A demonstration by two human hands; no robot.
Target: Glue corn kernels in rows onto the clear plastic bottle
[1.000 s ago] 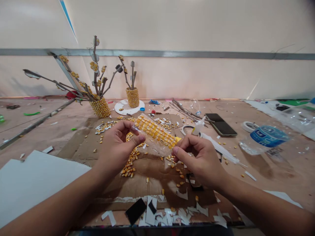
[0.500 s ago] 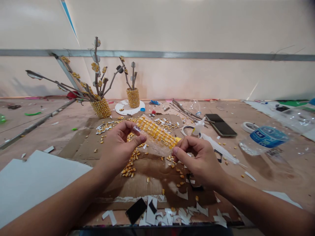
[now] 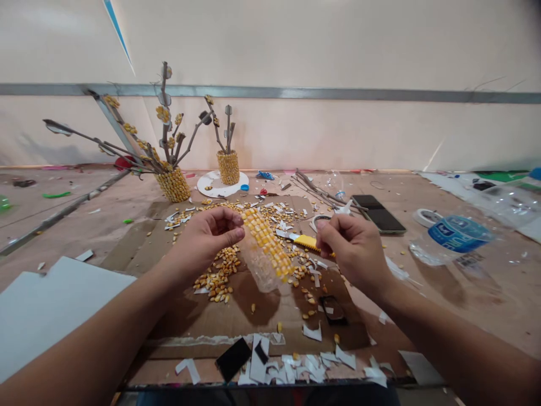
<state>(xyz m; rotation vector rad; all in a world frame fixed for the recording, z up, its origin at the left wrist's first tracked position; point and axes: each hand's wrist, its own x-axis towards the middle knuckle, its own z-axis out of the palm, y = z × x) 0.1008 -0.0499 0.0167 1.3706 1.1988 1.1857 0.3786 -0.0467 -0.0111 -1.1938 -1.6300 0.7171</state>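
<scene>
My left hand (image 3: 217,230) pinches the upper left end of a clear plastic strip (image 3: 257,262) that carries rows of yellow corn kernels (image 3: 267,239). The strip hangs tilted, its lower end free above the cardboard (image 3: 253,316). Apart from it, to the right, my right hand (image 3: 349,248) is closed with thumb and fingertips together; what they hold, if anything, is too small to make out. Behind that hand the white nozzle of a glue bottle (image 3: 347,207) shows, next to a roll of tape (image 3: 319,221). A yellow-handled cutter (image 3: 306,241) lies between strip and right hand.
Loose corn kernels (image 3: 220,276) and white paper scraps (image 3: 296,366) litter the table. Two kernel-covered pots with twigs, one larger (image 3: 174,185) and one smaller (image 3: 229,168), stand at the back. A phone (image 3: 378,214) and a plastic bottle (image 3: 454,239) lie on the right.
My right hand has let go of the strip's lower end and moved to the right. The strip now hangs more steeply from my left hand, and the cutter shows more fully.
</scene>
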